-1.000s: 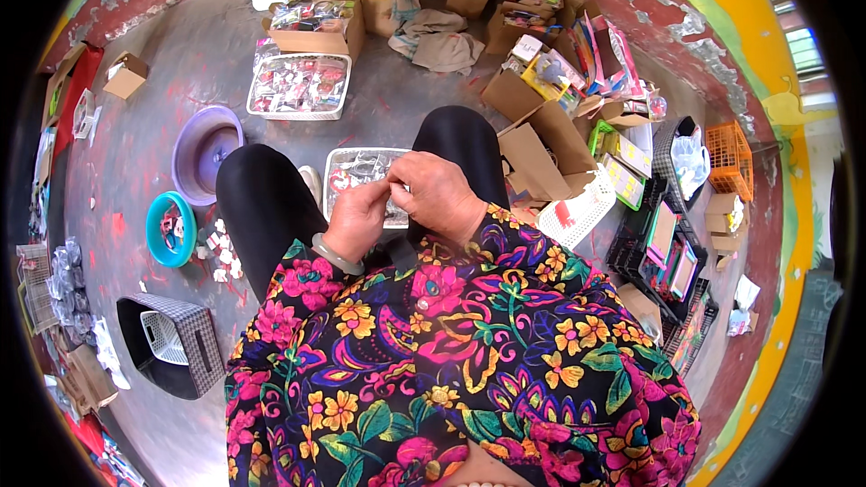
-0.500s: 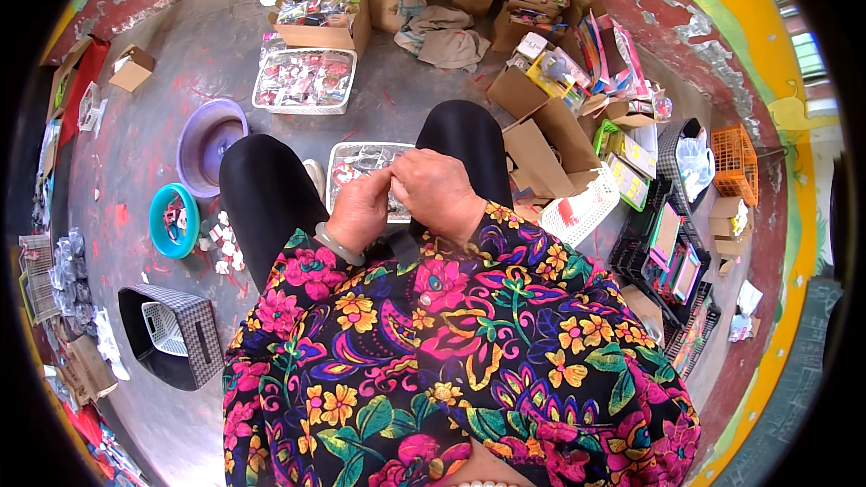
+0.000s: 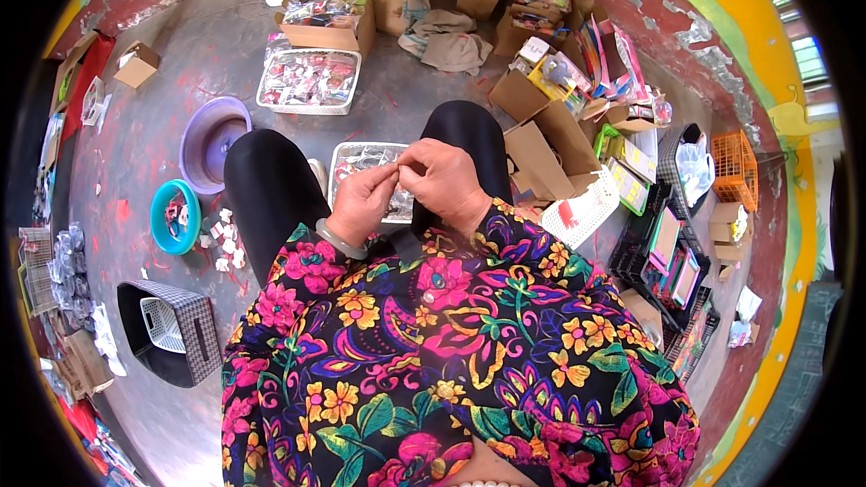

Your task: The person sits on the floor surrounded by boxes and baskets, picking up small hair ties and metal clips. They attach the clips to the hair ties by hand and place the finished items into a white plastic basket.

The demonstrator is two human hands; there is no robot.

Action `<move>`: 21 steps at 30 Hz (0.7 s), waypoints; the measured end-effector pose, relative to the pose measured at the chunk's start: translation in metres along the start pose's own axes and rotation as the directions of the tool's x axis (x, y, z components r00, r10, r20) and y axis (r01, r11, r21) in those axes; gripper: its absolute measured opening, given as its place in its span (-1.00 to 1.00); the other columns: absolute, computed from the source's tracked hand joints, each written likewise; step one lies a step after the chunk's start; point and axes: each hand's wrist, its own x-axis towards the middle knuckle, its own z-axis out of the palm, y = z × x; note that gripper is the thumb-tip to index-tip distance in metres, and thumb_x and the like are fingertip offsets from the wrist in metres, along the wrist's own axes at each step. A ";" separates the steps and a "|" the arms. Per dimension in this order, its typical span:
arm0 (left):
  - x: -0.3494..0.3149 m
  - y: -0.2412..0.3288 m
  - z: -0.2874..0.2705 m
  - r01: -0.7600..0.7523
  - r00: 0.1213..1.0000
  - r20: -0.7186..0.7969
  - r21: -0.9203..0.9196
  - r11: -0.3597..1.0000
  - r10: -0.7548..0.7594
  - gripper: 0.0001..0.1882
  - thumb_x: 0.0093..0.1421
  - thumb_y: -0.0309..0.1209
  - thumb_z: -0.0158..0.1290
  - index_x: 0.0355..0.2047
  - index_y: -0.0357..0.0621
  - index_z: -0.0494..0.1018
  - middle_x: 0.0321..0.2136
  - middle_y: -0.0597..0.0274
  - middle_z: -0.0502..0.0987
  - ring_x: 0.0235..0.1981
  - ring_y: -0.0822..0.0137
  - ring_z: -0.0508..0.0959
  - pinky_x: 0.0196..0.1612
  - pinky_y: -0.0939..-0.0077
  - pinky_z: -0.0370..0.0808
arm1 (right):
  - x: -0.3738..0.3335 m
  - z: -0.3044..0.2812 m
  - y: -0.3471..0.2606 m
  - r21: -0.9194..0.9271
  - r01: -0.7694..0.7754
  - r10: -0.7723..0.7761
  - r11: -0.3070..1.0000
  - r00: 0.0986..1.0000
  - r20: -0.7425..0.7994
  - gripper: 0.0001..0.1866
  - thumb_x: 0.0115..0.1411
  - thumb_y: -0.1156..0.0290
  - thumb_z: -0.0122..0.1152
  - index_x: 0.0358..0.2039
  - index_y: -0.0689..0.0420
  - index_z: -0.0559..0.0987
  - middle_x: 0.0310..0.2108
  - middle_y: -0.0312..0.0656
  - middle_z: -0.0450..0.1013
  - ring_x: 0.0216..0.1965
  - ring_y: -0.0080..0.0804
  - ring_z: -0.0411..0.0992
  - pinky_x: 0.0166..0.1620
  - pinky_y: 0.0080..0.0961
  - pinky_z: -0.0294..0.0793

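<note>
I see my left hand (image 3: pixel 359 203) and right hand (image 3: pixel 448 182) meeting fingertip to fingertip above the clear tray (image 3: pixel 354 162) between my knees, both pinched on some tiny item, too small to identify.

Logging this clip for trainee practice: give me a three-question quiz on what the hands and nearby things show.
1. True or false: the left hand and right hand meet over a clear tray.
2. The round teal bowl lies on the person's: A) left B) right
3. Fill in: the wrist with the pale bracelet is the ___ one.

Key: 1 true; 2 A; 3 left.
</note>
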 end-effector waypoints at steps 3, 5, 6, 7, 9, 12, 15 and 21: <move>0.000 -0.001 0.001 0.059 0.998 0.014 -0.190 0.980 -0.057 -0.78 0.19 -0.51 -0.07 -0.20 -0.38 0.44 -0.37 0.17 0.53 -0.35 0.47 0.48 -0.26 0.66 0.41 | 0.000 0.003 0.012 0.273 -0.149 0.135 0.951 0.988 0.067 -0.92 -0.03 0.52 0.12 -0.49 0.23 0.53 -0.56 -0.25 0.45 -0.55 -0.53 0.42 -0.47 -0.64 0.39; 0.001 -0.004 0.004 0.073 0.997 -0.003 -0.335 0.939 -0.079 -0.78 0.18 -0.51 -0.06 -0.21 -0.39 0.45 -0.40 0.18 0.53 -0.38 0.48 0.48 -0.29 0.66 0.42 | 0.001 0.002 0.015 0.461 -0.292 0.247 0.838 0.956 0.158 -0.92 -0.01 0.52 0.14 -0.49 0.25 0.53 -0.55 -0.27 0.45 -0.53 -0.61 0.40 -0.47 -0.69 0.37; 0.001 -0.003 0.004 0.089 0.996 0.013 -0.376 0.922 -0.091 -0.77 0.19 -0.51 -0.07 -0.20 -0.39 0.44 -0.37 0.18 0.53 -0.36 0.48 0.48 -0.26 0.65 0.42 | 0.002 -0.001 0.015 0.496 -0.343 0.284 0.798 0.939 0.193 -0.92 -0.01 0.51 0.14 -0.48 0.25 0.53 -0.54 -0.27 0.46 -0.53 -0.62 0.40 -0.46 -0.70 0.37; 0.000 -0.001 0.003 0.105 0.994 0.029 -0.415 0.904 -0.102 -0.77 0.20 -0.50 -0.08 -0.19 -0.40 0.43 -0.35 0.17 0.52 -0.33 0.47 0.48 -0.23 0.65 0.42 | 0.003 -0.005 0.014 0.527 -0.392 0.318 0.754 0.920 0.229 -0.92 0.00 0.51 0.14 -0.48 0.25 0.53 -0.54 -0.27 0.46 -0.53 -0.64 0.39 -0.45 -0.72 0.36; 0.000 0.002 0.001 0.145 0.989 0.066 -0.466 0.873 -0.129 -0.75 0.22 -0.49 -0.11 -0.15 -0.40 0.41 -0.29 0.14 0.51 -0.26 0.42 0.49 -0.14 0.60 0.41 | 0.004 -0.013 0.009 0.590 -0.480 0.382 0.649 0.876 0.293 -0.91 0.01 0.49 0.16 -0.45 0.22 0.53 -0.54 -0.29 0.45 -0.54 -0.67 0.37 -0.44 -0.76 0.35; -0.001 0.008 -0.004 0.196 0.981 0.107 -0.513 0.836 -0.164 -0.72 0.24 -0.47 -0.16 -0.11 -0.41 0.37 -0.21 0.06 0.48 -0.16 0.31 0.49 -0.03 0.50 0.40 | 0.006 -0.021 0.005 0.652 -0.561 0.446 0.509 0.820 0.358 -0.90 0.02 0.46 0.15 -0.45 0.21 0.52 -0.54 -0.30 0.44 -0.54 -0.66 0.37 -0.44 -0.75 0.36; 0.000 0.013 -0.003 0.218 0.976 0.115 -0.578 0.786 -0.186 -0.72 0.24 -0.46 -0.17 -0.12 -0.42 0.37 -0.21 0.04 0.48 -0.18 0.30 0.50 -0.04 0.50 0.40 | 0.002 -0.031 0.012 0.689 -0.545 0.466 0.478 0.822 0.326 -0.91 0.02 0.46 0.14 -0.45 0.19 0.52 -0.54 -0.31 0.43 -0.54 -0.65 0.37 -0.42 -0.74 0.36; 0.001 0.014 -0.005 0.267 0.961 0.116 -0.634 0.726 -0.251 -0.71 0.24 -0.49 -0.19 -0.13 -0.49 0.34 -0.17 -0.07 0.44 -0.10 0.19 0.46 0.04 0.41 0.37 | -0.019 -0.071 0.039 0.745 -0.517 0.533 0.422 0.806 0.257 -0.91 0.02 0.47 0.15 -0.44 0.18 0.52 -0.55 -0.31 0.44 -0.53 -0.62 0.39 -0.41 -0.73 0.38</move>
